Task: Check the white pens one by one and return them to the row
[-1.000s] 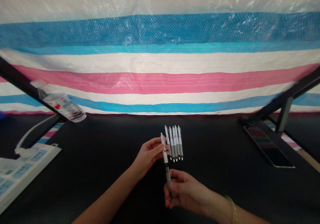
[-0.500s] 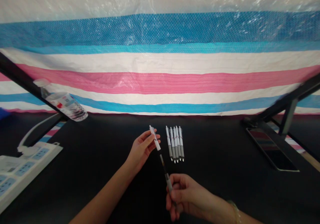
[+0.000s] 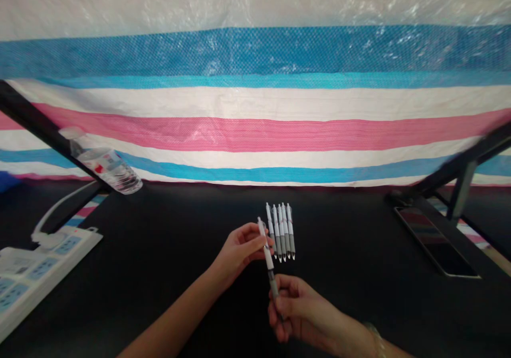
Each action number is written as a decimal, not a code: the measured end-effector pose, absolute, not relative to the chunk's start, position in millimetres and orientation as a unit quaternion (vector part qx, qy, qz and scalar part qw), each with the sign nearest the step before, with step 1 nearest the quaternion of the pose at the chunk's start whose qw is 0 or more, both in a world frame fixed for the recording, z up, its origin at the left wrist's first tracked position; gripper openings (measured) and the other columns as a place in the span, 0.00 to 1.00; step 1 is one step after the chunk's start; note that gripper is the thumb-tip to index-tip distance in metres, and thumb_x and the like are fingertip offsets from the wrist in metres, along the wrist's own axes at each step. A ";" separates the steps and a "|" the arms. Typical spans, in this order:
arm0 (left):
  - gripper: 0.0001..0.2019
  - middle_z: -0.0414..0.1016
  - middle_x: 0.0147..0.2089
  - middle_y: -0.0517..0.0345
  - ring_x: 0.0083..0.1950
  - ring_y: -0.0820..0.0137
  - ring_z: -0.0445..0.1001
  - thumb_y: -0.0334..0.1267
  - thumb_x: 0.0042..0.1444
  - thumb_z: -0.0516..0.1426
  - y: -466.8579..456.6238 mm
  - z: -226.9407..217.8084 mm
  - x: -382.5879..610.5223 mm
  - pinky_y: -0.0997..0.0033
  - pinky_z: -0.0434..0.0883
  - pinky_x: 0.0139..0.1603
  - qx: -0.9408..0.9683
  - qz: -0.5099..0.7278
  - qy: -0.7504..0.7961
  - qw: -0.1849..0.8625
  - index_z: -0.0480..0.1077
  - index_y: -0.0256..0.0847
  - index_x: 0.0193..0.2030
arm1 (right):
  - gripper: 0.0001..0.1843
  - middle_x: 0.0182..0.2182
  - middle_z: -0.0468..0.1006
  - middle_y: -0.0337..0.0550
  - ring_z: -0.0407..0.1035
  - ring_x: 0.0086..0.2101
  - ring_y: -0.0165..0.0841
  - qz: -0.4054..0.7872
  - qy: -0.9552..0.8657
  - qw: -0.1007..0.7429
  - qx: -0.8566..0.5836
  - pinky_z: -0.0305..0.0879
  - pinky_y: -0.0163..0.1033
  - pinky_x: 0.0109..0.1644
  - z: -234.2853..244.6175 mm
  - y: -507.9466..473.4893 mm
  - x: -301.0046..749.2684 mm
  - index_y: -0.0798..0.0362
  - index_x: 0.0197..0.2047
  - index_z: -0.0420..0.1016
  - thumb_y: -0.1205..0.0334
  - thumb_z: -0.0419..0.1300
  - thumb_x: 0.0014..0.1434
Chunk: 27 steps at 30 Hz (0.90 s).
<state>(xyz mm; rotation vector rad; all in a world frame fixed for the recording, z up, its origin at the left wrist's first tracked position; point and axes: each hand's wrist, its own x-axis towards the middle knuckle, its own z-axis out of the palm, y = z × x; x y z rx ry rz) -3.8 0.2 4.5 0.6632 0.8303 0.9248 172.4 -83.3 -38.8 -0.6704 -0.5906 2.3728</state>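
Note:
My left hand (image 3: 239, 249) pinches the white upper barrel of a pen (image 3: 266, 252) between thumb and fingers. My right hand (image 3: 297, 310) is closed round the grey lower grip of the same pen, whose two halves now meet end to end. The pen stands tilted above the black table (image 3: 167, 251). Just beyond it, several white-and-grey pens (image 3: 280, 231) lie side by side in a neat row, tips toward me.
A white power strip (image 3: 35, 270) with a cable sits at the left edge. A clear water bottle (image 3: 104, 166) leans on a black strut at the back left. A phone (image 3: 435, 241) lies at the right near another strut. A striped tarp hangs behind the table.
Half a second ago the white barrel was pulled away to the left, with the thin refill bare between the halves. My left hand has brought it back onto the grey part.

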 end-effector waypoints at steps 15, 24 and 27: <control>0.13 0.80 0.33 0.53 0.34 0.67 0.82 0.41 0.50 0.70 -2.1 4.6 -5.6 0.71 0.78 0.38 0.372 0.349 0.338 0.791 0.78 0.33 0.35 | 0.17 0.24 0.78 0.43 0.70 0.21 0.27 0.889 -0.189 0.346 -0.232 0.62 0.32 0.28 -41.2 -88.4 167.7 0.59 0.40 0.72 0.54 0.70 0.59; 0.10 0.81 0.33 0.52 0.35 0.67 0.82 0.40 0.53 0.68 -0.4 4.8 -10.2 0.73 0.77 0.38 0.361 0.404 0.328 0.774 0.78 0.35 0.36 | 0.18 0.37 0.82 0.49 0.79 0.30 0.36 0.899 -0.186 0.325 -0.226 0.67 0.31 0.24 -35.4 -85.4 171.5 0.55 0.44 0.70 0.52 0.68 0.61; 0.10 0.81 0.33 0.52 0.35 0.67 0.81 0.39 0.53 0.68 0.5 4.1 -10.5 0.72 0.77 0.39 0.357 0.401 0.331 0.776 0.78 0.35 0.36 | 0.17 0.29 0.80 0.45 0.77 0.26 0.33 0.899 -0.179 0.328 -0.228 0.67 0.30 0.23 -39.0 -86.4 171.3 0.57 0.38 0.71 0.51 0.66 0.63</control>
